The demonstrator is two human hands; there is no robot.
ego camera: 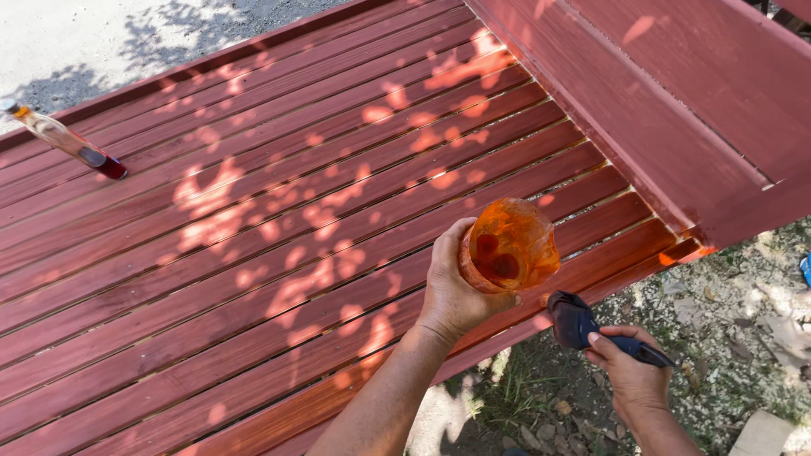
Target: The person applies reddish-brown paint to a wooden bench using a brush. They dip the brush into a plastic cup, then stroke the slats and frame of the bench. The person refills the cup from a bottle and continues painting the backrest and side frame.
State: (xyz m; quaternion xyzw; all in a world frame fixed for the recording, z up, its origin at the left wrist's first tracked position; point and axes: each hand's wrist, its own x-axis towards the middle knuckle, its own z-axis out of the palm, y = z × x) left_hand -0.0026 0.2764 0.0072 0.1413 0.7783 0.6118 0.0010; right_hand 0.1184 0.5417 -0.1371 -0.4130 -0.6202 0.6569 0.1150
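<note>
Head view: red slatted bench (pixel 279 211) outdoors, dappled sun; left hand (pixel 452 291) fingers grip orange jar (pixel 509 247), right hand (pixel 635 376) fingers grip brush (pixel 591 329)

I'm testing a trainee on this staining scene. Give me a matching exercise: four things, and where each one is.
Things:
1. orange-stained plastic cup
2. paintbrush
3. glass bottle
4. red slatted wooden surface

Places:
A. lying at the slats' far left edge
B. in the left hand
C. under the cup
D. in the right hand

Pairs: 1-B, 2-D, 3-A, 4-C
</note>
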